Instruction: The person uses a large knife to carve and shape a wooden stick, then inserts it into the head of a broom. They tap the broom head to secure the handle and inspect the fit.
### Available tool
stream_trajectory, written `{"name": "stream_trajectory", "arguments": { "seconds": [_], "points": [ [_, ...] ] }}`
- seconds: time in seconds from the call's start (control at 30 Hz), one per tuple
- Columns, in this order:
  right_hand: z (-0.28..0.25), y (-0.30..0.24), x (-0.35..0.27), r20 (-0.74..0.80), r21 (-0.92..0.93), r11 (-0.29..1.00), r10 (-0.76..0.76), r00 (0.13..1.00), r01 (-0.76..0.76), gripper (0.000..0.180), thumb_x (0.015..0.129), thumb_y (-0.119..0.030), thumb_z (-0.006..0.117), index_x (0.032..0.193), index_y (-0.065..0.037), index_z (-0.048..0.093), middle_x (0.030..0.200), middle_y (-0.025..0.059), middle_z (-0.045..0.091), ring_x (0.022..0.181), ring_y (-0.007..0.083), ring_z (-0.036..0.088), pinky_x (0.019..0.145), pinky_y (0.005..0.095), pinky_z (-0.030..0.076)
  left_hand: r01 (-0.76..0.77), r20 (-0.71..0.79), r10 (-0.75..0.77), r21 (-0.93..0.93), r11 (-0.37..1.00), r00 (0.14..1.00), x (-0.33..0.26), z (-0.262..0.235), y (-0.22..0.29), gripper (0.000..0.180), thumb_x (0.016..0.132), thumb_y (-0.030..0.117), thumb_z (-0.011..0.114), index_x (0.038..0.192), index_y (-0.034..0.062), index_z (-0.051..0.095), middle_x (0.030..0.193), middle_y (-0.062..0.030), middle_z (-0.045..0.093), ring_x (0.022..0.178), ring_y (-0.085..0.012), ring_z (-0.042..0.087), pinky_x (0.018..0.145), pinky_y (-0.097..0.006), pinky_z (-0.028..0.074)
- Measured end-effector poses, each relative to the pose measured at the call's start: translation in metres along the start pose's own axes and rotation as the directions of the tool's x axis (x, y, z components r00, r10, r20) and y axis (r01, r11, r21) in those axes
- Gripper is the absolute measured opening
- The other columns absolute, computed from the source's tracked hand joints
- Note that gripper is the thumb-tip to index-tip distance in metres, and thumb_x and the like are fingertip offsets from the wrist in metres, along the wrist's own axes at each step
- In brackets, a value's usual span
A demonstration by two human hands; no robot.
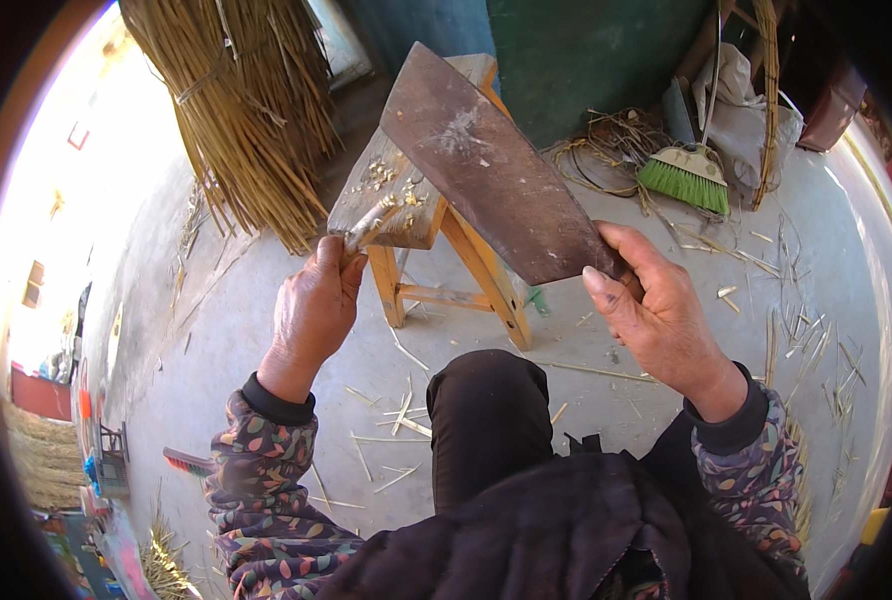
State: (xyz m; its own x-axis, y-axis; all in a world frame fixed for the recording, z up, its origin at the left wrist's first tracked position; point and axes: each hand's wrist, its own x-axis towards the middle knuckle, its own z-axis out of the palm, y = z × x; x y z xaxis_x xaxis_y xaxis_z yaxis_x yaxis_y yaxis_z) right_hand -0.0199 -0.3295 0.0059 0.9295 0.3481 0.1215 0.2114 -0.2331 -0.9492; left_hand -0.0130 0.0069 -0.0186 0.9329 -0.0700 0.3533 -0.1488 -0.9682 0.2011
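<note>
My left hand [313, 300] is closed around a short, pale stick-like thing [374, 218] with a tan tip. It is held at the near left corner of a wooden bench [366, 195]. Yellowish crumbs [378, 176] lie on the bench top beside it. In my right hand [656, 305], thumb and fingers grip the near end of a long flat dark brown slab [491, 165]. Whether it is a board or a rusty blade I cannot tell. Scuffed and whitish in one spot, it slants up to the left and hides part of the bench.
A tall bundle of dry stalks [236, 110] stands at the far left. At the far right are a green-bristled broom [688, 175], a tangle of twine-like strands [606, 150] and a whitish sack [751, 115]. Cut straw bits [406, 410] litter the concrete floor. A red-bristled brush [188, 462] lies left.
</note>
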Motion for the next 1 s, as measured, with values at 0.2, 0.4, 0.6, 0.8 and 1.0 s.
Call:
{"name": "stream_trajectory", "arguments": {
  "seconds": [0.2, 0.4, 0.6, 0.8, 1.0],
  "points": [
    [0.01, -0.004, 0.013, 0.007, -0.048, 0.971, -0.233, 0.972, 0.233, 0.048, 0.1, -0.013, 0.056, 0.144, -0.003, 0.041, 0.088, 0.0017, 0.055, 0.069, 0.0033, 0.044, 0.064, 0.0206, 0.042, -0.032, 0.052, 0.031, 0.017, 0.999, 0.998, 0.006, 0.005, 0.011, 0.022, 0.098, 0.027, 0.055, 0.099, 0.0063, 0.048, 0.081, -0.0212, 0.064, 0.073, -0.0459, 0.062, 0.06, -0.053, 0.049],
    [0.014, -0.032, 0.029, 0.011, -0.17, 0.881, -0.447, 0.895, 0.442, 0.05, 0.1, -0.011, 0.054, 0.148, -0.008, 0.04, 0.111, 0.0026, 0.067, 0.073, 0.0057, 0.05, 0.07, 0.0241, 0.047, -0.022, 0.055, 0.02, 0.038, 0.999, 0.998, -0.004, 0.001, 0.022, 0.024, 0.099, 0.029, 0.054, 0.098, 0.0058, 0.046, 0.079, -0.0215, 0.063, 0.068, -0.0454, 0.062, 0.056, -0.053, 0.049],
    [0.025, -0.033, 0.038, 0.128, -0.307, 0.862, -0.383, 0.915, 0.403, 0.05, 0.097, -0.008, 0.055, 0.146, -0.014, 0.045, 0.113, 0.0194, 0.067, 0.068, 0.0193, 0.061, 0.071, 0.0329, 0.052, 0.004, 0.059, -0.011, 0.12, 0.993, 0.998, -0.01, 0.0, 0.023, 0.022, 0.1, 0.025, 0.054, 0.105, 0.006, 0.045, 0.074, -0.0235, 0.063, 0.067, -0.0468, 0.061, 0.056, -0.054, 0.048],
    [0.017, -0.055, 0.041, 0.131, -0.36, 0.862, -0.332, 0.934, 0.357, 0.049, 0.097, -0.008, 0.055, 0.144, -0.015, 0.046, 0.112, 0.0197, 0.066, 0.074, 0.0205, 0.065, 0.075, 0.0321, 0.052, 0.007, 0.047, -0.014, 0.146, 0.989, 0.999, -0.013, -0.001, 0.025, 0.025, 0.099, 0.029, 0.054, 0.1, 0.0059, 0.046, 0.078, -0.0207, 0.064, 0.065, -0.0442, 0.063, 0.054, -0.053, 0.049],
    [0.023, -0.05, 0.049, 0.103, -0.334, 0.826, -0.448, 0.888, 0.455, 0.048, 0.097, -0.007, 0.054, 0.144, -0.011, 0.046, 0.109, 0.0175, 0.068, 0.074, 0.0143, 0.062, 0.074, 0.0321, 0.052, 0.014, 0.014, -0.016, 0.125, 0.992, 1.0, -0.017, 0.006, 0.023, 0.022, 0.1, 0.027, 0.053, 0.105, 0.0068, 0.045, 0.076, -0.0234, 0.064, 0.066, -0.0468, 0.062, 0.055, -0.055, 0.047]
  ]
}}
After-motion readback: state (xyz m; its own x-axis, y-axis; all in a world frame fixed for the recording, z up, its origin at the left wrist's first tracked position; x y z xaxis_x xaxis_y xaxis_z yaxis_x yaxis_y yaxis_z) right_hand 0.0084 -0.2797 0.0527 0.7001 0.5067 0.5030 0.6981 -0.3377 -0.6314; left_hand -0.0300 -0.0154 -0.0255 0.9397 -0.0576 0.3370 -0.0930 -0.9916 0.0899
